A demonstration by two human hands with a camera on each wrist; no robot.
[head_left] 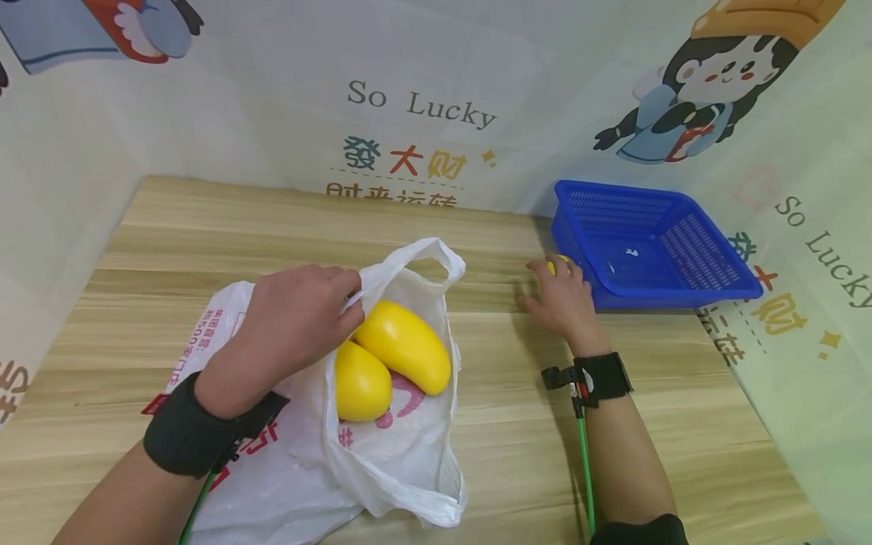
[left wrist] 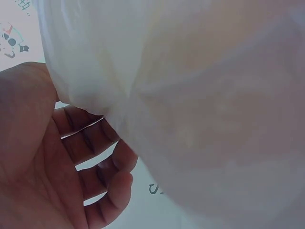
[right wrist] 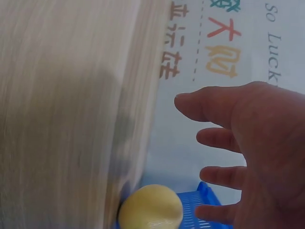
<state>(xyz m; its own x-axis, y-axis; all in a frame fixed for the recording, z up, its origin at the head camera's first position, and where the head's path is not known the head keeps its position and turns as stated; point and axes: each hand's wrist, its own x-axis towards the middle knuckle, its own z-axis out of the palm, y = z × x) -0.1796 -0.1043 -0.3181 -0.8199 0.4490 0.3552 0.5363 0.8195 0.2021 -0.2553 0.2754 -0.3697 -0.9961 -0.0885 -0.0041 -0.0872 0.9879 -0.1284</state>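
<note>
My left hand (head_left: 293, 325) pinches the rim of a white plastic bag (head_left: 293, 477) near one of its handles. Its thumb and fingers meet on the thin plastic in the left wrist view. Through the bag's mouth show two smooth yellow mangoes (head_left: 406, 350), lying side by side. Over by the blue basket, my right hand (head_left: 564, 303) has its fingers spread. A yellow rounded fruit (right wrist: 151, 209) lies on the table against the basket's near left side, just beyond those fingers. Most of that fruit is hidden behind the hand in the head view.
The blue plastic basket (head_left: 674, 294) with slotted walls stands at the back right, with small white specks on its floor. A wood-grain table (head_left: 504, 424) runs underneath. Printed cloth walls (head_left: 272, 113) close off the back and both sides.
</note>
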